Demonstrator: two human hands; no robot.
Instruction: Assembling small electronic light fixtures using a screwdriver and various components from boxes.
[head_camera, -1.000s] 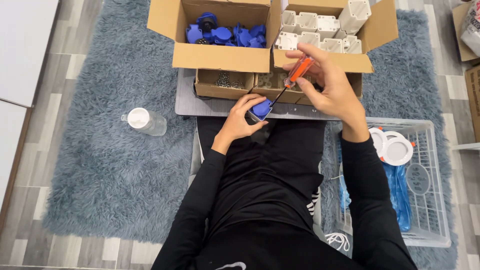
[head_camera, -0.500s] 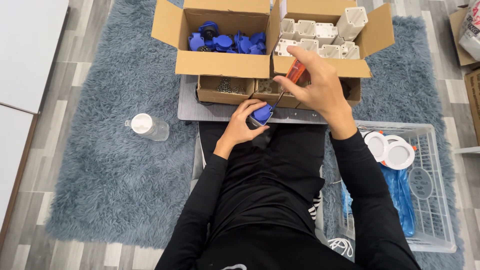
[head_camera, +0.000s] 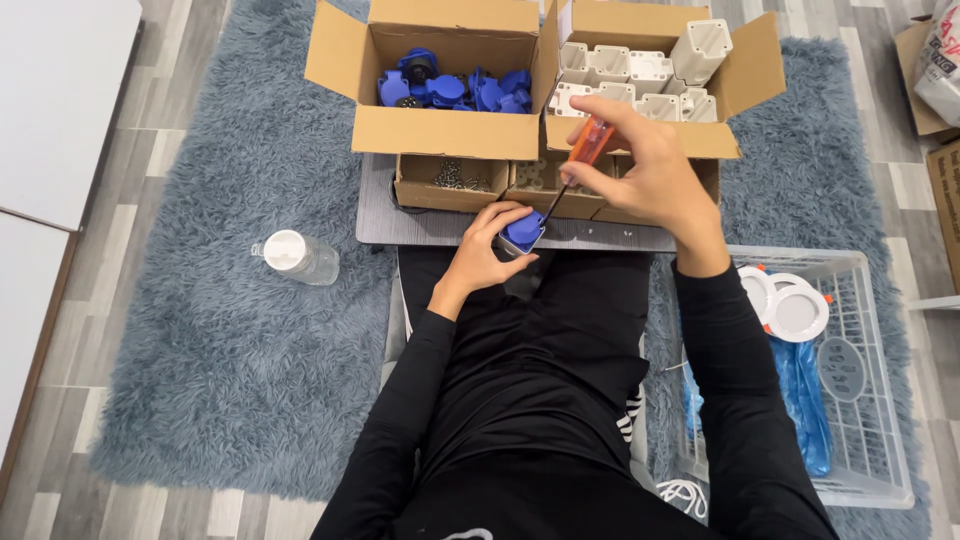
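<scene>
My left hand (head_camera: 486, 252) grips a small blue socket part (head_camera: 522, 231) at the near edge of a low grey board (head_camera: 420, 228). My right hand (head_camera: 646, 172) holds a screwdriver with an orange handle (head_camera: 588, 143); its dark shaft slants down-left and its tip meets the blue part. Both arms wear black sleeves, and my black-clad legs lie below.
An open cardboard box of blue parts (head_camera: 446, 87) and another of white square housings (head_camera: 640, 70) stand behind small trays of screws (head_camera: 450, 178). A plastic bottle (head_camera: 296, 256) lies on the grey rug at left. A white wire basket (head_camera: 850, 400) with round white discs sits at right.
The view has shifted slightly. Both hands stay on the blue part and the screwdriver, with the right hand turned a little on the handle.
</scene>
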